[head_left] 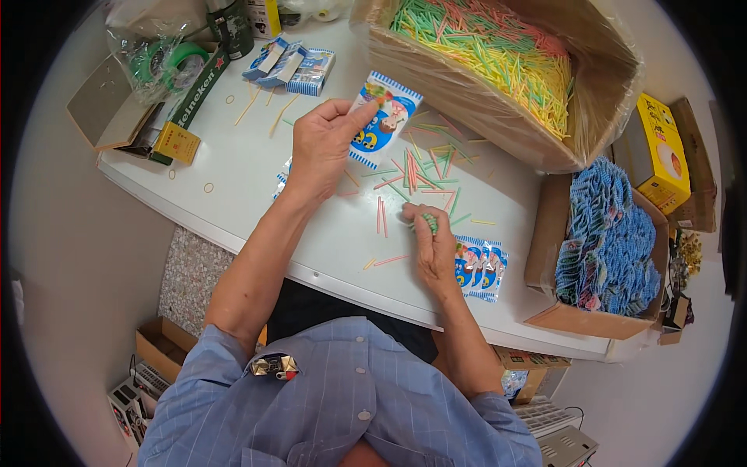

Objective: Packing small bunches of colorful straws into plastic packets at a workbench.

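Note:
Raised over the white table [334, 241], my left hand [320, 148] pinches a small blue-and-white packet [381, 128] with a cartoon print, thumb on its front. My right hand [433, 253] is closed around a small bundle of thin green sticks [429, 223], their ends showing past the fingers. Loose pink, green and yellow sticks [412, 170] lie scattered between and beyond my hands. Several matching packets [484, 268] overlap on the table just right of my right wrist. Another packet [281, 180] is partly hidden behind my left forearm.
A large plastic-lined carton [467, 82] full of coloured sticks stands tilted at the far right. Nearer, an open carton [548, 233] holds many blue packets, beside a yellow box [661, 156]. Far left are blue-and-white packs [289, 68], green tape rolls [185, 56] and a small yellow box [177, 142].

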`<state>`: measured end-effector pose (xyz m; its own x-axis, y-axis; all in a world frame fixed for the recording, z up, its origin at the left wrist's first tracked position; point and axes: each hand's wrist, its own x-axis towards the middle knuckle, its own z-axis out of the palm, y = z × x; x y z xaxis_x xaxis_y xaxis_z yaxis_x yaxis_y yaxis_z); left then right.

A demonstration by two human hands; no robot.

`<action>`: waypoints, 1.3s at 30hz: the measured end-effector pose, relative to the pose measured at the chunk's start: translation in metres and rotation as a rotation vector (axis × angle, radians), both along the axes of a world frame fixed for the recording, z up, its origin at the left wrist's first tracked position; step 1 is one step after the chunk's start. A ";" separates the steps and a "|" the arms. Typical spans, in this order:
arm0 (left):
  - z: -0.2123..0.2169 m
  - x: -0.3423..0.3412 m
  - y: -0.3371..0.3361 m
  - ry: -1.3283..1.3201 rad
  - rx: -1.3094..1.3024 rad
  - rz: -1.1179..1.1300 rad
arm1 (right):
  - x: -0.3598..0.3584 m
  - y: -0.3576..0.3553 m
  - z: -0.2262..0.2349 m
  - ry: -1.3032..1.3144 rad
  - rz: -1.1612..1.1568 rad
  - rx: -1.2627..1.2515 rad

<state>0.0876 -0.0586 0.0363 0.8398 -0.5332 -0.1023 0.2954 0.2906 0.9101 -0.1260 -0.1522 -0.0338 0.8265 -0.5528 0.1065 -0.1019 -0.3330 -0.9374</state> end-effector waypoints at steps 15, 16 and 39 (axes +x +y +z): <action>-0.045 -0.062 0.043 0.152 0.140 -0.259 | 0.020 -0.001 0.036 -0.317 -0.126 0.809; -0.048 -0.060 0.047 0.040 0.200 -0.257 | 0.020 -0.001 0.036 -0.318 -0.126 0.810; -0.040 -0.090 0.057 -0.337 0.236 -0.326 | 0.028 -0.015 0.074 -0.644 -0.002 0.698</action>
